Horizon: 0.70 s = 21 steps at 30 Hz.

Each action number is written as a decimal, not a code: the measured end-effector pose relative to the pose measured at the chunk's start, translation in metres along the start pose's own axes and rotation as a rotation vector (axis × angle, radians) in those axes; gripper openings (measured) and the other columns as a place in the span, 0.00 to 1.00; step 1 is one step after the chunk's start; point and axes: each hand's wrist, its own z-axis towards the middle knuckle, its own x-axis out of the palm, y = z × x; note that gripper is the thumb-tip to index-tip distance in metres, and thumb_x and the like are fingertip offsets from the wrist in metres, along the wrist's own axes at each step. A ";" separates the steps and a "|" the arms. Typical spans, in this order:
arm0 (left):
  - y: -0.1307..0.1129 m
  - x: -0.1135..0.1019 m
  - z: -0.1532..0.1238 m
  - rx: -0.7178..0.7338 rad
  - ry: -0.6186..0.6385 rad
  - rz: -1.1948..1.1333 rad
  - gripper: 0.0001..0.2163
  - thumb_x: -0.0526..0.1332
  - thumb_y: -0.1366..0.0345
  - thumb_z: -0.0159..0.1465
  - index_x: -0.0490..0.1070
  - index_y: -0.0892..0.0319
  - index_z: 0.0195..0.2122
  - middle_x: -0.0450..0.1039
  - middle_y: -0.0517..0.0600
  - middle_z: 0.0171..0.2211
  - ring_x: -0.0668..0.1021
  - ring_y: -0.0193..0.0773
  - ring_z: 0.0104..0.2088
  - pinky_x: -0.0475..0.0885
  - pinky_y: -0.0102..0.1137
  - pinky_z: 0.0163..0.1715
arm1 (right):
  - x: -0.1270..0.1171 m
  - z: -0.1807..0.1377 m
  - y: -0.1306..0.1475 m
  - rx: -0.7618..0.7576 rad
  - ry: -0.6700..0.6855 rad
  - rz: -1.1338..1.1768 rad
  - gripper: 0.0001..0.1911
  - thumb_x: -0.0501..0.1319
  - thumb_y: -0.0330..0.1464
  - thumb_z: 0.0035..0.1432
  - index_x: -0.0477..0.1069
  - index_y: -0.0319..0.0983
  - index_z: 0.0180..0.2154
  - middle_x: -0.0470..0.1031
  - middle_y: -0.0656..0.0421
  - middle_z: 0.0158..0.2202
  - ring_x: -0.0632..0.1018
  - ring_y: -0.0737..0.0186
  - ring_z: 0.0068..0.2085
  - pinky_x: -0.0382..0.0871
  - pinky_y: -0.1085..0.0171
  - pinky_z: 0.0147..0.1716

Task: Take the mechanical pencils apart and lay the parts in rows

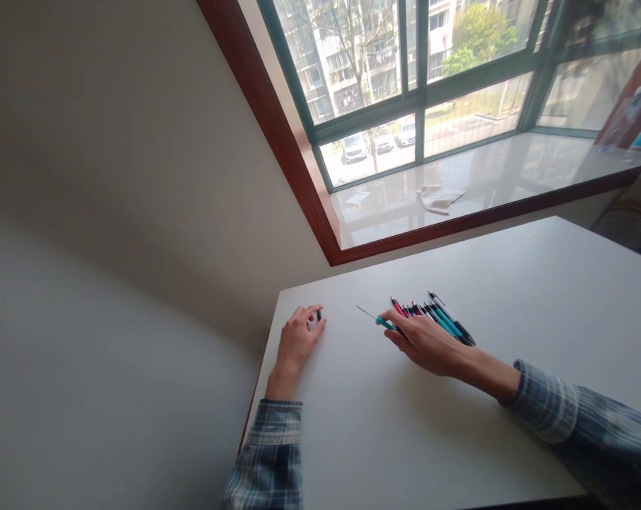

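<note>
My left hand point(297, 336) is near the table's left end, with thumb and forefinger pinched on a small dark pen part point(319, 314). In my right hand point(423, 343) is a teal pen barrel point(385, 323), gripped between thumb and fingers. A thin refill point(365, 311) sticks out of the barrel's front end and points toward my left hand. Just beyond my right hand lies a row of several pens point(441, 319), in teal, pink, black and white. My right hand hides part of that row.
The white table point(352, 425) stands against the wall below a window with a red-brown frame point(384, 249). A crumpled cloth point(441, 199) lies on the window sill. At the sill's far right stands a clear bottle point(631, 113).
</note>
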 end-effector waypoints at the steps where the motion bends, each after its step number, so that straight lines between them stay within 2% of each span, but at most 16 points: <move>1: 0.000 0.000 0.000 0.001 0.000 0.001 0.15 0.62 0.58 0.67 0.77 0.48 0.53 0.73 0.47 0.36 0.74 0.38 0.30 0.71 0.33 0.38 | 0.000 0.000 0.000 0.000 -0.003 -0.001 0.16 0.48 0.37 0.76 0.65 0.39 0.57 0.67 0.63 0.25 0.66 0.63 0.24 0.48 0.65 0.29; 7: -0.002 -0.001 0.000 -0.011 -0.002 -0.015 0.16 0.62 0.59 0.66 0.77 0.49 0.54 0.73 0.47 0.37 0.74 0.38 0.30 0.70 0.33 0.37 | 0.001 0.000 -0.001 0.003 -0.003 -0.003 0.16 0.48 0.37 0.76 0.65 0.39 0.57 0.68 0.63 0.25 0.67 0.63 0.25 0.49 0.65 0.29; 11: -0.007 -0.004 -0.001 0.025 -0.062 -0.124 0.13 0.61 0.58 0.67 0.79 0.52 0.50 0.72 0.47 0.35 0.72 0.37 0.29 0.70 0.33 0.36 | 0.001 0.000 -0.001 -0.011 -0.008 -0.001 0.16 0.47 0.37 0.76 0.65 0.39 0.58 0.68 0.63 0.25 0.68 0.63 0.25 0.49 0.65 0.29; 13: -0.017 -0.006 -0.001 0.040 -0.104 -0.260 0.12 0.62 0.57 0.68 0.80 0.54 0.46 0.73 0.48 0.34 0.72 0.37 0.30 0.70 0.32 0.36 | 0.000 0.000 -0.001 -0.020 -0.022 -0.002 0.16 0.47 0.37 0.76 0.64 0.38 0.58 0.68 0.63 0.25 0.67 0.63 0.24 0.49 0.65 0.28; 16: -0.044 -0.005 -0.003 -0.007 -0.099 -0.624 0.14 0.64 0.53 0.66 0.82 0.56 0.44 0.76 0.50 0.35 0.74 0.37 0.32 0.72 0.32 0.36 | -0.001 0.001 0.000 -0.020 -0.057 0.004 0.16 0.46 0.37 0.76 0.62 0.38 0.57 0.68 0.64 0.25 0.66 0.64 0.23 0.49 0.66 0.27; 19: -0.079 0.005 -0.006 -0.030 0.039 -0.935 0.18 0.69 0.51 0.63 0.82 0.58 0.47 0.77 0.51 0.32 0.75 0.37 0.31 0.72 0.32 0.36 | -0.002 0.001 -0.001 -0.009 -0.066 0.005 0.15 0.46 0.37 0.76 0.62 0.39 0.56 0.68 0.64 0.25 0.66 0.65 0.23 0.49 0.66 0.27; 21: -0.099 0.015 -0.008 -0.017 0.102 -1.108 0.18 0.71 0.51 0.61 0.83 0.60 0.45 0.79 0.53 0.35 0.75 0.37 0.31 0.73 0.34 0.37 | -0.001 0.002 -0.003 0.000 -0.054 -0.004 0.14 0.46 0.36 0.76 0.62 0.40 0.56 0.68 0.64 0.25 0.67 0.64 0.23 0.49 0.66 0.27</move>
